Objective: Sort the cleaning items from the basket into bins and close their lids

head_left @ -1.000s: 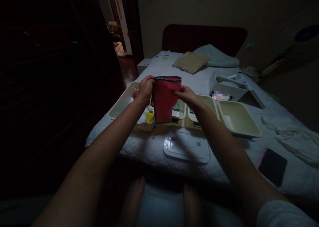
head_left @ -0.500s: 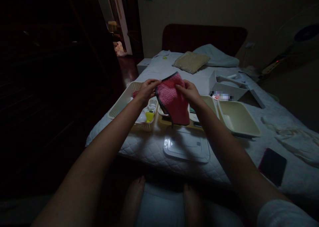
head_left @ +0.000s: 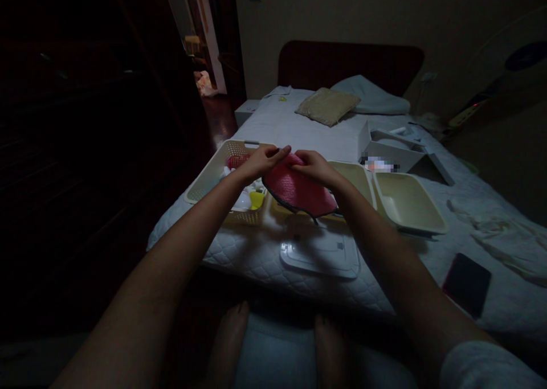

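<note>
A pink cloth [head_left: 301, 189] with a dark edging hangs between my two hands above the bins. My left hand [head_left: 261, 164] grips its upper left part, thumb uppermost. At its upper right, my right hand [head_left: 317, 167] has its fingers closed on the cloth. Beneath my left forearm stands a cream perforated basket [head_left: 205, 175], which holds white items, a yellow piece [head_left: 257, 200] and something red [head_left: 237, 161]. Behind the cloth and my right hand a cream bin [head_left: 354, 175] is partly hidden. A translucent lid [head_left: 320, 255] lies on the bed in front.
A second cream bin [head_left: 412, 204] sits to the right, with a white divided box [head_left: 397, 144] behind it. A dark tablet-like object [head_left: 468, 283] lies at the right of the bed [head_left: 252, 252]. A beige cushion [head_left: 327, 105] is near the headboard. A fan [head_left: 523, 58] stands at right.
The pink cloth has dropped lower and now spreads sideways, folded at the top, instead of hanging upright. My hands have come closer together, the right one moving lower and left.
</note>
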Demonstrator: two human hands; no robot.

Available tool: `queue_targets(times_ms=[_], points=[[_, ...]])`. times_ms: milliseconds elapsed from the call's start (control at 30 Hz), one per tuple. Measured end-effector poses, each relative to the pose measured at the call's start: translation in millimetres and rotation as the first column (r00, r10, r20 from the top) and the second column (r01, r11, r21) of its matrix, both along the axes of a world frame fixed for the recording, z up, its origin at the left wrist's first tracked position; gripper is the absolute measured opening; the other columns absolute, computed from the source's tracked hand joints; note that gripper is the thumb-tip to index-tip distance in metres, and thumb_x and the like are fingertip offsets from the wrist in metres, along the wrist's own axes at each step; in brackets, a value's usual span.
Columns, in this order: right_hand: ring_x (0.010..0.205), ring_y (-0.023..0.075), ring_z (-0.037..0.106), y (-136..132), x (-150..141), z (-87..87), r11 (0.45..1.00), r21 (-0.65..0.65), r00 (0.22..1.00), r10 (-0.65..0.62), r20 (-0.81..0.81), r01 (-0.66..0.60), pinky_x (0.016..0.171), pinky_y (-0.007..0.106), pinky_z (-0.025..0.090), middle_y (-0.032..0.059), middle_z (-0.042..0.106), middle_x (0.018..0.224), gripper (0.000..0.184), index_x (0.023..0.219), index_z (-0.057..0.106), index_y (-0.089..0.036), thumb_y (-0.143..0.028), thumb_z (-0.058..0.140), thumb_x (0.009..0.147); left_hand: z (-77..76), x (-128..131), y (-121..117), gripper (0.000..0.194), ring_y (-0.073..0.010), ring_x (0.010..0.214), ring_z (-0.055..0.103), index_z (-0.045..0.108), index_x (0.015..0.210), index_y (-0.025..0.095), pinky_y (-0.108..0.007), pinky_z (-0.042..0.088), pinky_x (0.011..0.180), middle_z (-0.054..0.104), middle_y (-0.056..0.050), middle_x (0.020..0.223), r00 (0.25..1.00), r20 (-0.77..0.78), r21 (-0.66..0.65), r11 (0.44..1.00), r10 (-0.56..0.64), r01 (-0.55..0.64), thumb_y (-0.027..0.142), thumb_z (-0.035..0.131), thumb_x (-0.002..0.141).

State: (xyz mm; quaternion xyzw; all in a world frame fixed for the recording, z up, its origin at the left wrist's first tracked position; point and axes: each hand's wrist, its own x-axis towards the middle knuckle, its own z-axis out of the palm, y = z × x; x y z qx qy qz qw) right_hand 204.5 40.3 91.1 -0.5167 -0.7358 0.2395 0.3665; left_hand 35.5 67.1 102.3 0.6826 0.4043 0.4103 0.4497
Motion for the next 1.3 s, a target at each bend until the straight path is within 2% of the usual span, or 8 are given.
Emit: queue_targets(times_ms=[100, 200, 433, 633, 833, 1067, 1167, 1300], points=[[0.060, 0.0102, 0.043, 0, -1, -0.5, 1.000, -0.008, 0.999, -0.011, 0.045, 0.011, 0.053, 0.020, 0.028, -0.0030, 0.051, 0.062, 0.020, 0.069, 0.058, -0.015, -0.035, 0.061, 0.068, -2.1, 3, 6, 0.023, -0.0124, 0.062, 0.047, 0.054, 0.060, 0.016, -0.023, 0.034, 0.056, 0.047, 0.002, 0.055, 0.993, -0.118, 0.142, 0.989, -0.026, 0.042, 0.031, 0.059, 0.075], [0.062, 0.0112, 0.046, 1, 1, -4.3, 0.998, -0.059, 0.997, -0.011, 0.074, 0.015, 0.055, 0.021, 0.031, -0.0013, 0.056, 0.066, 0.031, 0.076, 0.061, -0.014, -0.043, 0.063, 0.069, -4.5, 5, 13, 0.023, -0.0112, 0.060, 0.043, 0.050, 0.058, 0.016, -0.024, 0.033, 0.058, 0.046, 0.003, 0.058, 0.985, -0.168, 0.267, 0.964, 0.042, 0.004, 0.025, 0.054, 0.079], [0.063, 0.0132, 0.053, 1, 12, -12.7, 0.987, -0.160, 0.997, 0.030, 0.077, -0.018, 0.056, 0.022, 0.035, 0.0017, 0.065, 0.075, 0.042, 0.089, 0.067, -0.016, -0.054, 0.060, 0.072, -5.7, -5, 27, 0.025, -0.0102, 0.059, 0.039, 0.044, 0.060, 0.017, -0.023, 0.031, 0.058, 0.039, 0.004, 0.057, 0.974, 0.043, 0.397, 0.891, 0.222, -0.220, 0.022, 0.051, 0.083], [0.055, 0.0110, 0.047, 8, 26, -16.4, 0.981, -0.190, 0.993, -0.023, 0.119, 0.045, 0.050, 0.021, 0.030, -0.0007, 0.059, 0.062, 0.041, 0.082, 0.068, -0.015, -0.051, 0.066, 0.065, -20.9, -27, 48, 0.025, -0.0108, 0.062, 0.041, 0.045, 0.060, 0.017, -0.021, 0.031, 0.060, 0.039, 0.004, 0.058, 0.892, 0.241, 0.275, 0.854, 0.383, -0.441, 0.023, 0.054, 0.082], [0.048, 0.0089, 0.038, 5, 32, -9.2, 0.959, -0.262, 0.990, -0.076, 0.121, 0.106, 0.048, 0.023, 0.025, -0.0034, 0.046, 0.049, 0.042, 0.069, 0.063, -0.013, -0.055, 0.064, 0.064, -37.7, -45, 60, 0.024, -0.0106, 0.062, 0.041, 0.047, 0.061, 0.016, -0.020, 0.033, 0.060, 0.042, 0.003, 0.059, 0.834, 0.276, 0.158, 0.833, 0.477, -0.529, 0.026, 0.053, 0.082], [0.060, 0.0105, 0.046, -2, 32, -7.1, 0.970, -0.243, 0.989, -0.063, -0.136, 0.028, 0.055, 0.023, 0.036, 0.0001, 0.054, 0.067, 0.038, 0.076, 0.058, -0.014, -0.051, 0.064, 0.068, -48.5, -58, 66, 0.021, -0.0110, 0.063, 0.044, 0.052, 0.065, 0.015, -0.021, 0.036, 0.062, 0.048, 0.002, 0.064, 0.770, 0.256, 0.020, 0.793, 0.585, -0.609, 0.031, 0.052, 0.080], [0.064, 0.0107, 0.050, -2, 33, -9.2, 0.959, -0.282, 0.951, -0.069, -0.301, -0.020, 0.057, 0.024, 0.040, 0.0005, 0.055, 0.074, 0.039, 0.083, 0.055, -0.016, -0.048, 0.068, 0.065, -52.4, -62, 65, 0.022, -0.0107, 0.060, 0.044, 0.053, 0.066, 0.015, -0.022, 0.037, 0.060, 0.048, 0.002, 0.062, 0.747, 0.261, -0.067, 0.783, 0.612, -0.618, 0.032, 0.051, 0.080], [0.065, 0.0098, 0.051, 2, 33, -11.8, 0.953, -0.303, 0.889, -0.144, -0.434, 0.006, 0.056, 0.022, 0.040, -0.0022, 0.055, 0.075, 0.044, 0.087, 0.050, -0.020, -0.043, 0.075, 0.057, -53.7, -63, 62, 0.022, -0.0090, 0.055, 0.041, 0.051, 0.064, 0.015, -0.021, 0.036, 0.056, 0.046, 0.003, 0.060, 0.728, 0.291, -0.159, 0.782, 0.621, -0.603, 0.029, 0.050, 0.081]])
